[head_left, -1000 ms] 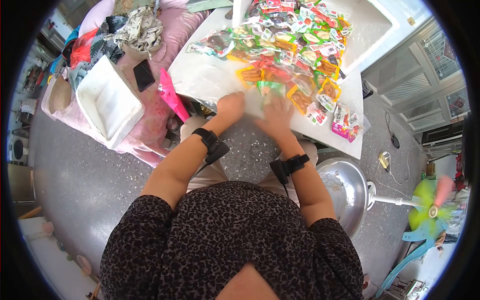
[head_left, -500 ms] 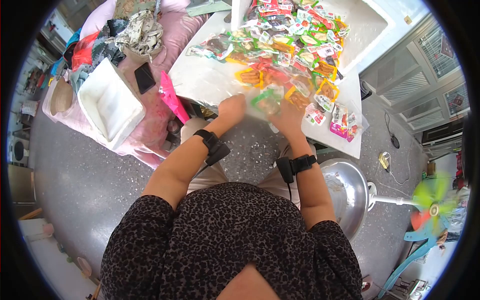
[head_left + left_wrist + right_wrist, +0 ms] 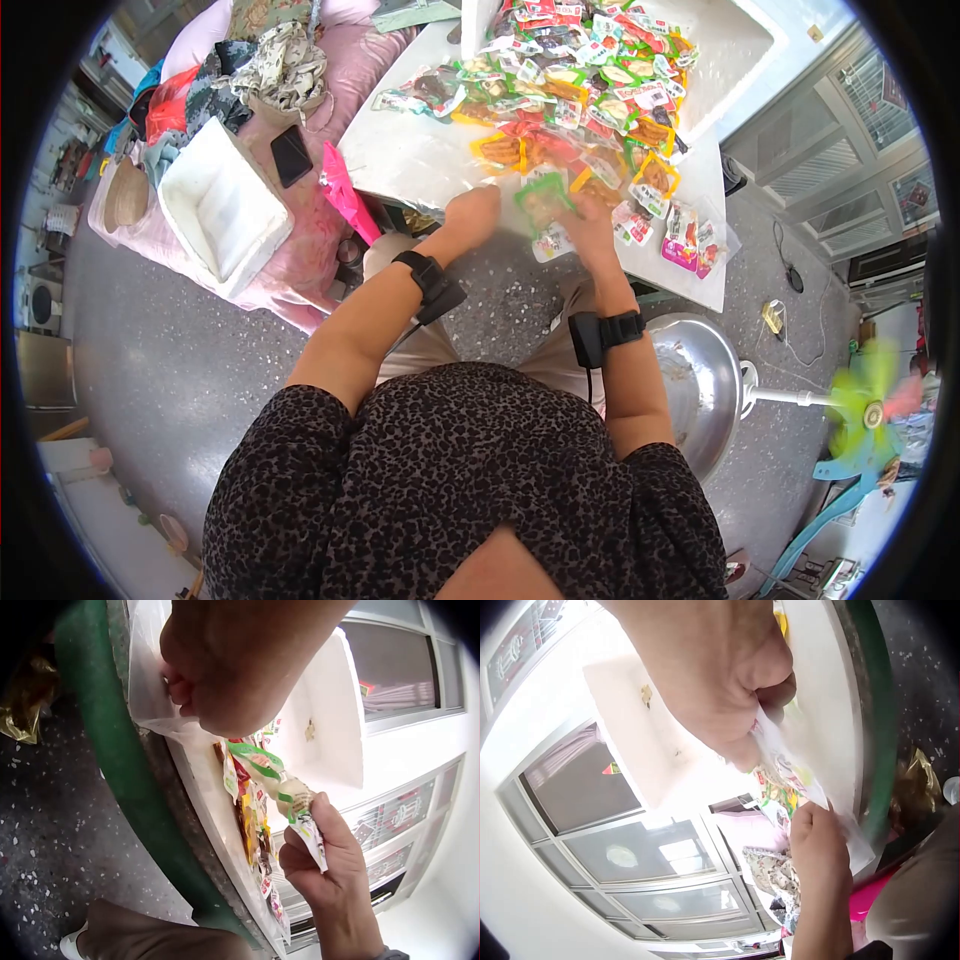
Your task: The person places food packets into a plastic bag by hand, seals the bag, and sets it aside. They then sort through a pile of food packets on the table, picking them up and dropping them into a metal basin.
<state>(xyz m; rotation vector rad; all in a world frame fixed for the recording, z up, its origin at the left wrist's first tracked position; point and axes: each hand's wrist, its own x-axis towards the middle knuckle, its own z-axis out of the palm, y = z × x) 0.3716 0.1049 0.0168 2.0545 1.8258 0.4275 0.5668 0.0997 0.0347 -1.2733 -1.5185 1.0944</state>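
Observation:
My right hand [image 3: 592, 235] pinches a green-edged snack packet [image 3: 545, 200] between thumb and curled fingers, just above the table's near edge. In the left wrist view this packet [image 3: 294, 796] hangs tilted, its white printed end in the fingers. To the left, my left hand [image 3: 472, 215] is curled at the table edge and grips a clear plastic bag [image 3: 146, 686]. Part of that bag [image 3: 860, 847] hangs below the fist in the right wrist view. Beyond both hands lies a heap of sealed snack packets [image 3: 560, 85] with red, green and yellow edges.
The heap spreads from a white foam box [image 3: 735, 60] across the white table [image 3: 400, 160]. A pink folded item [image 3: 345, 195] sits by the table's left corner. A metal basin [image 3: 690, 385] and a spinning fan [image 3: 870, 412] stand at right; a foam tray [image 3: 222, 215] rests on pink bedding.
My right hand has shifted right from lying spread over packets, and has lifted the green-edged packet in its fingers. The left hand has stayed almost in place at the table edge.

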